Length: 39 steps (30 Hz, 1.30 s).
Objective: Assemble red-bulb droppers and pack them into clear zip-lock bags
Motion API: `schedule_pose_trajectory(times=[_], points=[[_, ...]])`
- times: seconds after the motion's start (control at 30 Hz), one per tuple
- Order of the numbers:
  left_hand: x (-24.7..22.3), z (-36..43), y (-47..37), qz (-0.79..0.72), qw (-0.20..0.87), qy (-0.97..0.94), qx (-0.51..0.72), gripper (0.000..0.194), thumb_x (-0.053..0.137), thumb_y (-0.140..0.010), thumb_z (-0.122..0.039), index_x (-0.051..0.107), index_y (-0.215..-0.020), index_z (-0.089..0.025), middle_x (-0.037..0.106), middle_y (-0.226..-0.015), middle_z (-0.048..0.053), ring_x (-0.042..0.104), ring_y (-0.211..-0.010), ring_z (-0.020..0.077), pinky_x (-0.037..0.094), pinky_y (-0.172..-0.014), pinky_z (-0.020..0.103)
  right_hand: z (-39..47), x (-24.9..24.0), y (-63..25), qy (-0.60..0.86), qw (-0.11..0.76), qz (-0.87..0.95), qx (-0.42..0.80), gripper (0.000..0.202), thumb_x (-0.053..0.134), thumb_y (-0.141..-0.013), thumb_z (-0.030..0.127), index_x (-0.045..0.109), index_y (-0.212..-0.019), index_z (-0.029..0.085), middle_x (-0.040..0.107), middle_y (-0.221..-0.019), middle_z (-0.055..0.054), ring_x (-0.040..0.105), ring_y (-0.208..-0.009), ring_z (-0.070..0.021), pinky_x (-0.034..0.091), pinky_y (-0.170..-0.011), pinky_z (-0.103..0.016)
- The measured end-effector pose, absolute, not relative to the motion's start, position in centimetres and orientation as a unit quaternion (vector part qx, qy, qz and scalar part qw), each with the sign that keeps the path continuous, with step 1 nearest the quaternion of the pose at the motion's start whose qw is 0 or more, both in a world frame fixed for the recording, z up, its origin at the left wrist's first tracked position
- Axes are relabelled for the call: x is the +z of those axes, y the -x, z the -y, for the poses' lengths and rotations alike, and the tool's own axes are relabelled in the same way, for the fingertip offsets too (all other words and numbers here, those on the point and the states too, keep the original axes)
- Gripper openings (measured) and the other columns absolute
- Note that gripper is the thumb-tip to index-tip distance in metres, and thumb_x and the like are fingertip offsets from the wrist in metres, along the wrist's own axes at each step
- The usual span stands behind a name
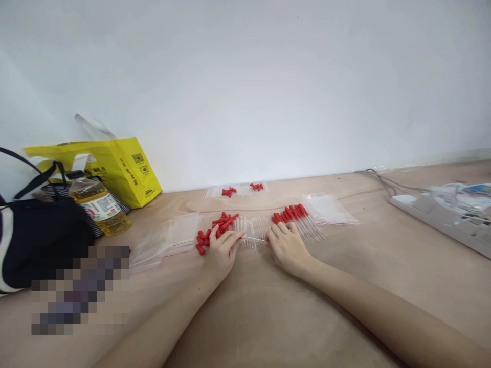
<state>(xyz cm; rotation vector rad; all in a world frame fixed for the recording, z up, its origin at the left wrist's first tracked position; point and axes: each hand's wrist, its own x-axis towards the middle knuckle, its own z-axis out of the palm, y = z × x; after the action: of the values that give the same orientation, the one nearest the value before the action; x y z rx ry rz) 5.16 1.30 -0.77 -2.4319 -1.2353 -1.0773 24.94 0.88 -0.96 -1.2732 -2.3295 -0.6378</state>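
My left hand (pixel 221 253) is closed on one end of a thin glass dropper tube (pixel 253 239), which lies nearly level between my hands. At its other end, the fingers of my right hand (pixel 287 248) pinch the same tube; what else they may hold is hidden. Beneath and behind it lies a row of bare glass tubes (pixel 260 225). Loose red rubber bulbs (pixel 224 221) are heaped beside my left hand, partly covered by it. Just beyond my right hand, several droppers with red bulbs fitted (pixel 303 219) lie side by side.
Clear plastic bags (pixel 182 232) lie at left, with more bags (pixel 330 208) at right. Farther back are small red bulbs (pixel 229 192) on plastic. An oil bottle (pixel 102 207), yellow bag (pixel 130 174) and black bag (pixel 46 240) stand left. A white power strip (pixel 441 220) lies right.
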Motion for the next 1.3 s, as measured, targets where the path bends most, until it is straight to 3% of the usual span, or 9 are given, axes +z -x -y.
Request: schedule_pose_trajectory(times=[0.23, 0.4, 0.57, 0.7, 0.83, 0.9, 1.07, 1.3], points=[[-0.3, -0.5, -5.8, 0.416, 0.078, 0.829, -0.365, 0.02, 0.039, -0.086, -0.022, 0.059, -0.085, -0.02, 0.066, -0.077, 0.0, 0.061, -0.073, 0.0137, 0.018, -0.1, 0.046, -0.8, -1.6, -25.5, 0.414, 0.236, 0.845, -0.241, 0.017, 0.04, -0.082, 0.012, 0.056, -0.077, 0.014, 0.058, -0.073, -0.006, 0.045, -0.079, -0.0193, 0.018, -0.089, -0.043], [-0.3, 0.1, -6.4, 0.42, 0.037, 0.827, -0.372, 0.019, 0.039, -0.086, -0.021, 0.058, -0.086, -0.021, 0.066, -0.079, 0.001, 0.06, -0.074, 0.0133, 0.022, -0.098, 0.045, -0.5, -1.9, -25.2, 0.379, 0.338, 0.835, -0.209, 0.02, 0.041, -0.085, 0.019, 0.058, -0.096, 0.019, 0.059, -0.069, -0.001, 0.047, -0.074, -0.0142, 0.017, -0.094, -0.041], [-0.4, 0.1, -6.5, 0.378, 0.037, 0.842, -0.384, 0.017, 0.042, -0.086, -0.024, 0.059, -0.088, -0.021, 0.066, -0.074, -0.001, 0.061, -0.069, 0.0121, 0.026, -0.099, 0.045, -0.6, -1.9, -25.3, 0.346, 0.377, 0.828, -0.231, 0.019, 0.044, -0.085, 0.021, 0.061, -0.093, 0.024, 0.055, -0.061, 0.003, 0.046, -0.068, -0.0108, 0.02, -0.093, -0.039], [-0.6, -0.2, -6.2, 0.374, 0.041, 0.84, -0.392, 0.024, 0.049, -0.081, -0.034, 0.059, -0.097, -0.019, 0.064, -0.098, 0.008, 0.061, -0.089, 0.0178, 0.043, -0.088, 0.037, -1.0, -2.0, -25.8, 0.335, 0.369, 0.837, -0.226, 0.023, 0.043, -0.082, 0.016, 0.061, -0.094, 0.024, 0.057, -0.065, 0.002, 0.048, -0.073, -0.0118, 0.016, -0.096, -0.043], [-0.9, -0.3, -6.0, 0.382, 0.031, 0.838, -0.387, 0.02, 0.049, -0.082, -0.031, 0.064, -0.086, -0.018, 0.059, -0.111, 0.011, 0.059, -0.095, 0.0202, 0.049, -0.08, 0.033, -1.0, -2.0, -25.9, 0.316, 0.37, 0.845, -0.223, 0.022, 0.045, -0.08, 0.016, 0.061, -0.093, 0.023, 0.056, -0.062, 0.002, 0.049, -0.076, -0.013, 0.014, -0.097, -0.046], [-1.0, -0.3, -6.0, 0.375, 0.036, 0.841, -0.388, 0.019, 0.047, -0.082, -0.03, 0.063, -0.082, -0.019, 0.063, -0.104, 0.009, 0.06, -0.093, 0.0194, 0.047, -0.085, 0.036, -0.9, -2.0, -25.8, 0.31, 0.369, 0.849, -0.216, 0.023, 0.045, -0.079, 0.015, 0.06, -0.093, 0.024, 0.057, -0.062, 0.002, 0.049, -0.077, -0.0135, 0.012, -0.097, -0.047], [-0.8, 0.0, -6.1, 0.379, 0.033, 0.841, -0.384, 0.016, 0.048, -0.083, -0.031, 0.061, -0.081, -0.022, 0.069, -0.071, -0.002, 0.062, -0.062, 0.0119, 0.028, -0.099, 0.046, -0.6, -1.7, -25.5, 0.315, 0.376, 0.849, -0.194, 0.023, 0.043, -0.078, 0.013, 0.06, -0.09, 0.023, 0.057, -0.06, 0.003, 0.049, -0.076, -0.013, 0.01, -0.098, -0.047], [0.2, 0.8, -6.5, 0.388, 0.094, 0.838, -0.372, 0.016, 0.05, -0.082, -0.029, 0.061, -0.074, -0.021, 0.068, -0.067, -0.004, 0.06, -0.064, 0.0125, 0.016, -0.1, 0.047, -0.6, -1.8, -25.5, 0.292, 0.365, 0.86, -0.207, 0.022, 0.042, -0.079, 0.012, 0.058, -0.09, 0.021, 0.058, -0.06, 0.004, 0.048, -0.078, -0.0126, 0.007, -0.098, -0.049]])
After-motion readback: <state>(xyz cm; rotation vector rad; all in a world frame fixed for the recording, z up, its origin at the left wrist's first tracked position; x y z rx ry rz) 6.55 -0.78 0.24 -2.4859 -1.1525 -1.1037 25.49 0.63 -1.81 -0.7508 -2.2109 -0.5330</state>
